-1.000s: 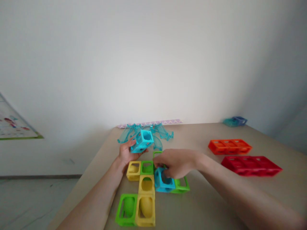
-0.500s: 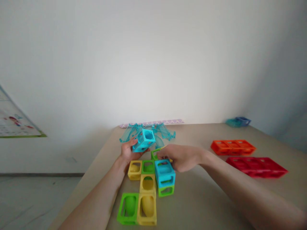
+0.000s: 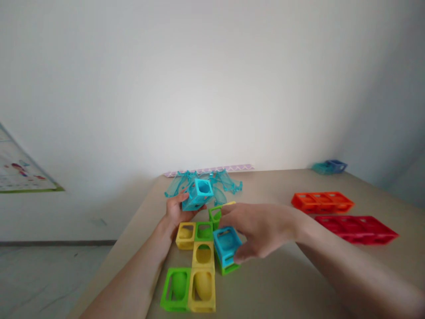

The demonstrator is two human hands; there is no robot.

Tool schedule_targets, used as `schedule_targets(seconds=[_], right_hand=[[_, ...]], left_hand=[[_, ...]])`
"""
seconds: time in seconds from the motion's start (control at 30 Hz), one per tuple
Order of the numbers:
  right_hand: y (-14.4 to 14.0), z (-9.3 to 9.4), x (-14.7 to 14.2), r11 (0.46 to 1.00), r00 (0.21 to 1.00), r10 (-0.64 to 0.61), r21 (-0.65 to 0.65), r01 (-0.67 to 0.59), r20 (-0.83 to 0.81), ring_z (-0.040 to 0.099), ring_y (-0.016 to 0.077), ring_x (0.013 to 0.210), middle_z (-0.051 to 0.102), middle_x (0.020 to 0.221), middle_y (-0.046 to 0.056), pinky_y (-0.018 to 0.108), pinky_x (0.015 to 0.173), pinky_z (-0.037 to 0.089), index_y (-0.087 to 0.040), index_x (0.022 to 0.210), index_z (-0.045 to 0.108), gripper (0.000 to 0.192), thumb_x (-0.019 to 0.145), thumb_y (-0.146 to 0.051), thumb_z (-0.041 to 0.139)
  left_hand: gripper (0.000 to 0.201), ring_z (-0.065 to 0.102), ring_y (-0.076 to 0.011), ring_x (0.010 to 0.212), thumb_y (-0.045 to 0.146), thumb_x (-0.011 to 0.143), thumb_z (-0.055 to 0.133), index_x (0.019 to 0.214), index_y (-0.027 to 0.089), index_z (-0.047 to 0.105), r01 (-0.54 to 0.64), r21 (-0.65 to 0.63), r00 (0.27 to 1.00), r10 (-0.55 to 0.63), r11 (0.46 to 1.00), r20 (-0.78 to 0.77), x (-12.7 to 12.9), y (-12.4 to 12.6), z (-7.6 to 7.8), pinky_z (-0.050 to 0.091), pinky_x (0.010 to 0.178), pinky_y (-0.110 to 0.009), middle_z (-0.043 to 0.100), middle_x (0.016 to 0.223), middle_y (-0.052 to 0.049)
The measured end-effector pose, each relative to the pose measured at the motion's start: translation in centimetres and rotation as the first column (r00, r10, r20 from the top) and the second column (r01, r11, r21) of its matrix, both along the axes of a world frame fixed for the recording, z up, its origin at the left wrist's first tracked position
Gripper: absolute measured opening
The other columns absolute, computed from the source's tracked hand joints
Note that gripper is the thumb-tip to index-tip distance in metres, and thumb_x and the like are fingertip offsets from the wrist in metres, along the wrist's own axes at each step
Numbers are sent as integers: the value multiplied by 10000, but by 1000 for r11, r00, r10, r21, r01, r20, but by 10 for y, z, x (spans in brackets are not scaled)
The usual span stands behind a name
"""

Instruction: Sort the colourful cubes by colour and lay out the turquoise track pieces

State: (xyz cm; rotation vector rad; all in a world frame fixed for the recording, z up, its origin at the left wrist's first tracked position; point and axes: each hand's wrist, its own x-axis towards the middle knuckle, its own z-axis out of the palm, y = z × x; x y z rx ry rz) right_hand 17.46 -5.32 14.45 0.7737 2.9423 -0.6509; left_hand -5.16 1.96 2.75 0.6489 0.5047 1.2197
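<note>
Cyan plastic cube (image 3: 199, 193), hollow with round holes, sits in the left hand (image 3: 175, 210), lifted off the tabletop (image 3: 285, 283) at the far side of the block cluster; fingers curl under and behind it, grip closed on it. Right hand (image 3: 259, 230) reaches in from the right, fingers half curled around a second cyan block (image 3: 226, 245), thumb below and fingers on the far side; contact looks real but blur makes it hard to tell how tight. That cyan block rests tilted on a green block (image 3: 229, 267) just under it. Left of these, touching: a yellow block (image 3: 203, 254), then a yellow (image 3: 186, 235) and green pair (image 3: 204, 231) behind it, and a green (image 3: 175, 288) and yellow pair (image 3: 202, 290) at the near edge. Another small green frame (image 3: 215, 213) stands between the two hands. Clear teal curved pieces (image 3: 226, 181) lie piled at the far edge behind the left hand. Well apart on the right: an orange tray (image 3: 322, 201), a red tray (image 3: 357, 223) nearer, and small blue-teal pieces (image 3: 330, 167) at the far right corner.
</note>
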Motion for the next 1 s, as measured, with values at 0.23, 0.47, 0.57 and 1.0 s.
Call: schedule_targets(seconds=[0.23,0.47,0.57,1.0], right_hand=[[-17,-17,-22,968,983,-179,185,169,36,623,208,766,682,909,103,273,638,424,-134,953,689,351,672,-344,716],[-25,-17,-29,935,971,-233,284,211,47,655,258,709,697,813,119,302,566,426,-128,880,685,274,714,-342,644],[-27,-22,-30,917,958,-284,301,263,26,653,260,671,692,770,121,300,530,413,-133,829,679,236,719,-334,622],[-25,-28,-42,847,819,-515,-8,531,-254,571,157,618,658,780,40,248,504,356,-170,879,601,283,690,-345,718]], left_hand=[[336,665,-239,638,211,551,686,879,138,680,19,58,1000,-18,998,-5,2,-2,4,564,556,-380,725,734,-77],[324,654,-222,593,249,556,690,858,131,696,13,72,999,-10,997,-41,2,-1,1,554,547,-354,729,728,-76],[339,667,-234,633,243,573,670,891,127,683,9,70,1000,-7,998,-27,1,1,-2,560,576,-376,732,762,-81],[255,657,-234,599,293,651,634,856,148,678,92,151,994,-81,984,-73,-5,3,-7,529,583,-355,716,712,-73]])
